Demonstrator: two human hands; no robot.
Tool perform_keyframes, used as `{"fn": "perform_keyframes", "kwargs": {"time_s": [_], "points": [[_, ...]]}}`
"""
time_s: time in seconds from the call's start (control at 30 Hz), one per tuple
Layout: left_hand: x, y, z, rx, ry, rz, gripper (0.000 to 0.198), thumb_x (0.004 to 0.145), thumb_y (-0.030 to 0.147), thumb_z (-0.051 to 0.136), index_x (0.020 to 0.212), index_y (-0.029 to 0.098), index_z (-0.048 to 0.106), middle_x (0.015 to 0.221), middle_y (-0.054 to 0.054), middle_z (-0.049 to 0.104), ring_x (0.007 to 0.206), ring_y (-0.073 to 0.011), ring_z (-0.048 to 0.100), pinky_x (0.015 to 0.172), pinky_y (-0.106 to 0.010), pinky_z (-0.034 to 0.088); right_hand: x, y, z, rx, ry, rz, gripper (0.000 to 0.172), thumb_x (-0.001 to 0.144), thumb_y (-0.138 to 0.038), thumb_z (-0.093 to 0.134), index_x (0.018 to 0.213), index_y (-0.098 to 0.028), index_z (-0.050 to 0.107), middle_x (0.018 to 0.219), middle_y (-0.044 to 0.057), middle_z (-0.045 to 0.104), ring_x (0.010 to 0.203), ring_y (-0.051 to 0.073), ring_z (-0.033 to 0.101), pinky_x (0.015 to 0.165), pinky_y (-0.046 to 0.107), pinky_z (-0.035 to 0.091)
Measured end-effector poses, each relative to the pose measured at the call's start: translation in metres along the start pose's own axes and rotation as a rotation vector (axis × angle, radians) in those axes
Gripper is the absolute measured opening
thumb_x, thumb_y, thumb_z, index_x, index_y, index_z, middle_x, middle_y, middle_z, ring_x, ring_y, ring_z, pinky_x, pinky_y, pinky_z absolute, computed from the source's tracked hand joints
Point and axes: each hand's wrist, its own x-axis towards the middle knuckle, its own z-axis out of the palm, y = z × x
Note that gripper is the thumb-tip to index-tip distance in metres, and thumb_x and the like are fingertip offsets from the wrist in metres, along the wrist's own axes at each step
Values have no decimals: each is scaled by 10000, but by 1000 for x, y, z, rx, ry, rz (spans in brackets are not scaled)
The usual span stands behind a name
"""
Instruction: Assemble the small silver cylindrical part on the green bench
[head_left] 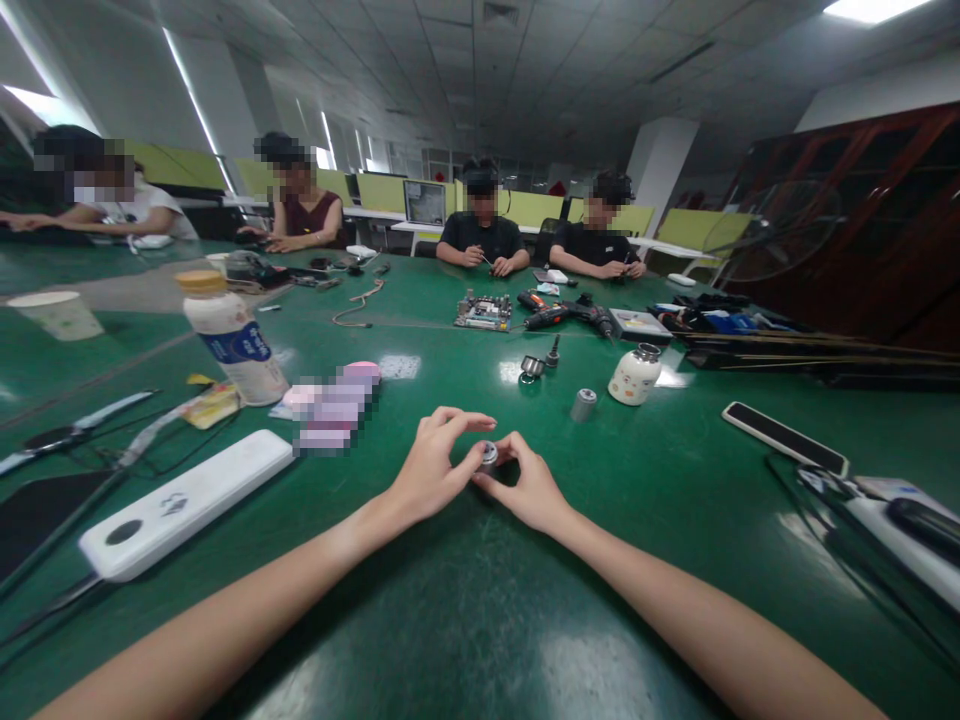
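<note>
A small silver metal cylinder [489,457] with a dark-patterned top stands upright on the green table between my two hands. My right hand [531,484] curves its thumb and index finger around the cylinder's right side. From the left, my left hand [442,455] reaches in with its thumb at the cylinder's edge; the other fingers stretch out above it, apart from the thumb. A similar silver cylinder [583,405] stands a little farther back to the right. Behind it lie a small metal part with a ring [532,369] and a dark spindle-shaped part [553,352].
A white jar [636,375], phone [785,438] and cables lie right. Leftward are a bottle [232,345], white power strip [187,505] and paper cup [56,315]. A circuit board [484,311] and power drills [566,313] sit farther back. Several people sit across the table.
</note>
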Motion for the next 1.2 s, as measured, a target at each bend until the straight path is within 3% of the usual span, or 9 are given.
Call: {"fn": "perform_keyframes", "kwargs": {"time_s": [0.23, 0.43, 0.63, 0.7, 0.9, 1.1, 1.2], "points": [[0, -1, 3, 23, 42, 2, 270, 859, 307, 624, 1125, 265, 599, 916, 3, 755, 985, -239, 579, 891, -392, 374, 0, 0, 0, 0, 8, -5, 293, 740, -374, 717, 871, -234, 496, 858, 6, 680, 804, 187, 641, 752, 329, 503], [10, -11, -8, 18, 200, -71, 253, 847, 273, 637, 1088, 247, 564, 912, -1, 766, 1003, -240, 625, 912, -405, 377, 0, 1, 0, -21, 7, -4, 295, 741, -371, 727, 896, -233, 518, 904, 15, 685, 845, 195, 641, 792, 340, 495], [9, -50, -3, 113, -12, -272, 250, 800, 252, 682, 1029, 248, 584, 846, 5, 778, 1007, -299, 607, 881, -445, 387, 0, 2, -1, -13, -2, -8, 300, 745, -382, 725, 907, -227, 525, 912, 25, 684, 852, 194, 638, 791, 337, 494], [8, -55, -1, 115, -26, -281, 225, 803, 251, 679, 1013, 247, 597, 845, 8, 778, 991, -293, 609, 873, -436, 395, 0, 2, -1, -17, -3, -3, 303, 744, -385, 726, 909, -225, 528, 912, 25, 684, 854, 194, 637, 790, 336, 493], [8, -25, -1, 15, 177, -55, 186, 844, 292, 653, 1020, 252, 612, 915, 8, 769, 988, -244, 615, 907, -402, 391, 1, 3, 0, -20, -2, -11, 287, 751, -376, 720, 898, -234, 519, 898, 12, 682, 841, 190, 632, 781, 332, 489], [1, -1, 3, -27, 109, 35, 239, 849, 261, 664, 1081, 255, 605, 898, 27, 767, 962, -223, 597, 870, -378, 376, -2, 2, 3, -35, 6, -7, 289, 752, -362, 726, 898, -235, 511, 865, 2, 664, 819, 188, 630, 771, 342, 506], [0, -2, 5, -11, 108, 40, 226, 861, 243, 650, 1082, 249, 604, 916, 22, 766, 970, -224, 580, 860, -376, 371, -4, -3, -1, -58, 116, -38, 355, 775, -354, 718, 1045, -231, 525, 994, 35, 655, 883, 195, 630, 839, 379, 514]]}}
